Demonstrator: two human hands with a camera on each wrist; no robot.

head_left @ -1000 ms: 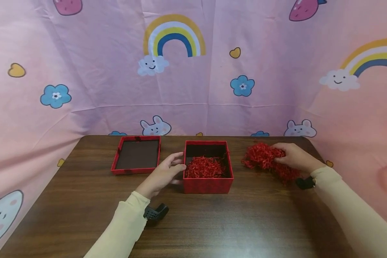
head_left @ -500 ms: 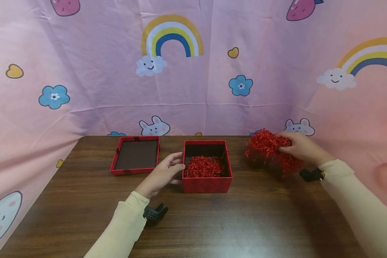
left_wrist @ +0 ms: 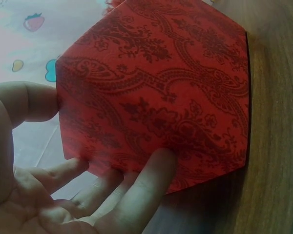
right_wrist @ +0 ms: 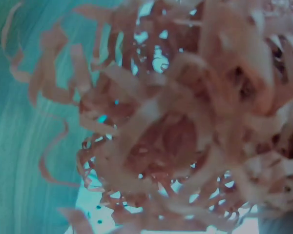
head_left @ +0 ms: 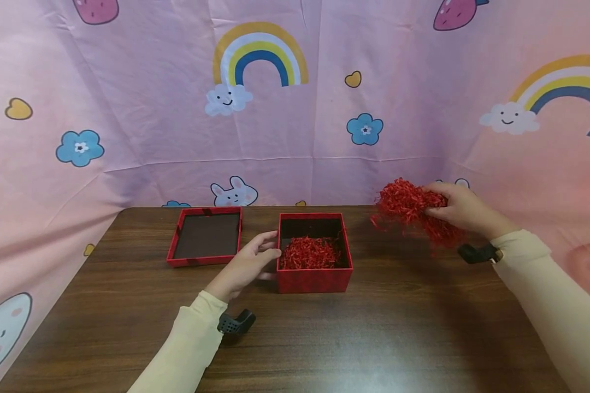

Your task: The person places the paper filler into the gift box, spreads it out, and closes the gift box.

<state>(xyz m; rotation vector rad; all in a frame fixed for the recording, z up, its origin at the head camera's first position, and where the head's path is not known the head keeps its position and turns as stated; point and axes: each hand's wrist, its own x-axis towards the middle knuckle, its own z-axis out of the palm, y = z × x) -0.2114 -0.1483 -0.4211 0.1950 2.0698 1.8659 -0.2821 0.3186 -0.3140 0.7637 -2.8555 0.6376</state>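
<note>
Red paper shreds (head_left: 404,202) curl from the gripping right hand (head_left: 464,208), left hand (head_left: 247,263) spread against the box (head_left: 314,281).

We've a red patterned box (head_left: 314,281) upright on tbl (head_left: 324,349), open-topped, dark inside, part-filled w/ red paper shreds (head_left: 311,253); we also see a loose red paper clump (head_left: 404,203) held up to box's R.
</note>
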